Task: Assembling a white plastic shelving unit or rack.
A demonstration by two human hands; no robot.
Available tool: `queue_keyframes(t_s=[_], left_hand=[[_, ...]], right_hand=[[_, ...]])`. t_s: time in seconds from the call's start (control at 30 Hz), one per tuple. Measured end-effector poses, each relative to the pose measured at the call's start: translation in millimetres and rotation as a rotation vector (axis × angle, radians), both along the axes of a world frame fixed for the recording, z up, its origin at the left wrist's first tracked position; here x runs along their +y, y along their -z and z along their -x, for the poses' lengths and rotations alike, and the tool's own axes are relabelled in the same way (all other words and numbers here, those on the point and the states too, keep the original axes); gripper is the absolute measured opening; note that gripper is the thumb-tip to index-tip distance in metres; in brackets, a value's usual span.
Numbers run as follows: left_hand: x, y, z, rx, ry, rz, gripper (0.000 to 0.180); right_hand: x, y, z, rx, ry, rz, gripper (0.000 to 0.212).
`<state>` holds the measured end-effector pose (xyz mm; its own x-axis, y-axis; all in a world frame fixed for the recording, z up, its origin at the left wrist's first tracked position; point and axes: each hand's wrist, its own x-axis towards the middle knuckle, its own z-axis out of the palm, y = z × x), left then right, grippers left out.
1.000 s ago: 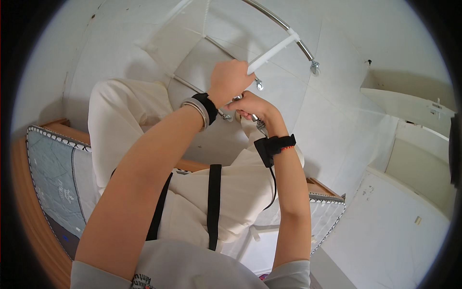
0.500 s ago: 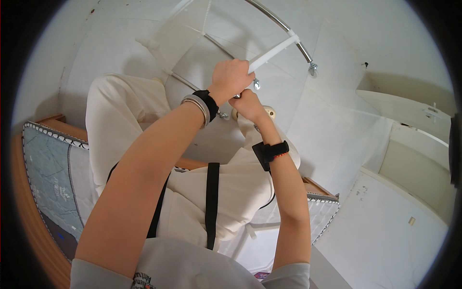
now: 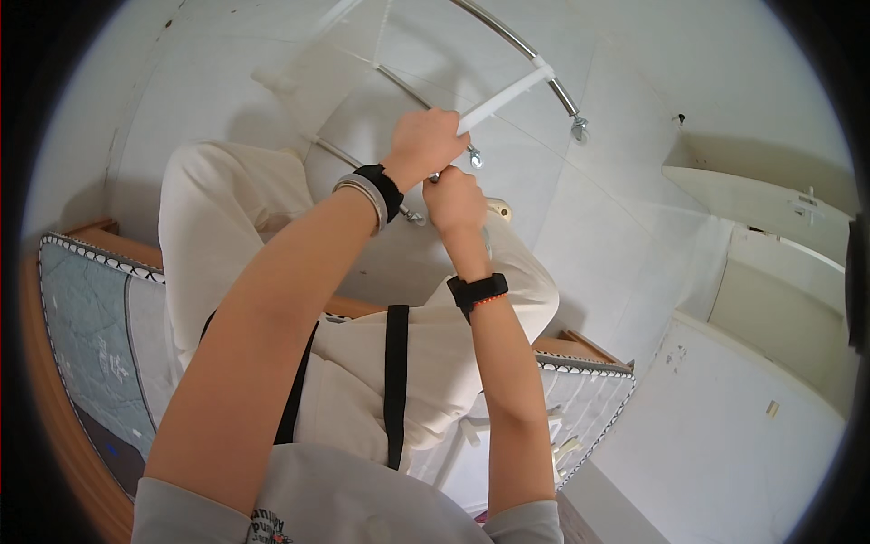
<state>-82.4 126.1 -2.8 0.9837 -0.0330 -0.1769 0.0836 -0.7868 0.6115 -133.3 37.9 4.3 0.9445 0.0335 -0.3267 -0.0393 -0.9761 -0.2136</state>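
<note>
A frame of shiny metal tubes [image 3: 507, 34] with small caster wheels [image 3: 580, 130] lies in front of me, joined by a white crossbar [image 3: 506, 96]. My left hand [image 3: 428, 140] is closed round the near end of that crossbar. Just below it, my right hand [image 3: 456, 201] is curled in a fist, with a bit of metal tube [image 3: 435, 178] showing at its finger side. The fingers hide most of what it grips. A thinner tube [image 3: 340, 152] with a caster [image 3: 415, 218] on its end runs beneath my left wrist.
My legs in cream trousers [image 3: 204, 208] spread on both sides of the frame. I sit on a bed edge with a quilted mattress [image 3: 91, 317]. A white panel piece [image 3: 467, 458] lies beside my right hip. White cabinets [image 3: 725, 417] stand to the right.
My right wrist and forearm have swung to the left and turned, with the fist still beside my left hand. The frame has shifted slightly left in view.
</note>
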Motion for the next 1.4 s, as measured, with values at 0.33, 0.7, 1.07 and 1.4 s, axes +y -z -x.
queue_keyframes(t_s=[0.33,0.7,1.07,1.4], left_hand=[[-1,0,1,-0.028,-0.005,-0.02,0.028],[2,-2,2,0.006,-0.039,0.03,0.029],[142,23,-24,-0.854,-0.317,-0.533,0.035],[180,64,28,-0.09,-0.173,-0.062,0.04]], right_hand=[[-10,14,-3,-0.06,-0.065,-0.005,0.023],[-13,17,-5,-0.212,-0.196,-0.046,0.022],[-88,24,10,-0.405,-0.529,-0.082,0.024],[-143,-18,-51,-0.401,-0.714,0.257,0.022]])
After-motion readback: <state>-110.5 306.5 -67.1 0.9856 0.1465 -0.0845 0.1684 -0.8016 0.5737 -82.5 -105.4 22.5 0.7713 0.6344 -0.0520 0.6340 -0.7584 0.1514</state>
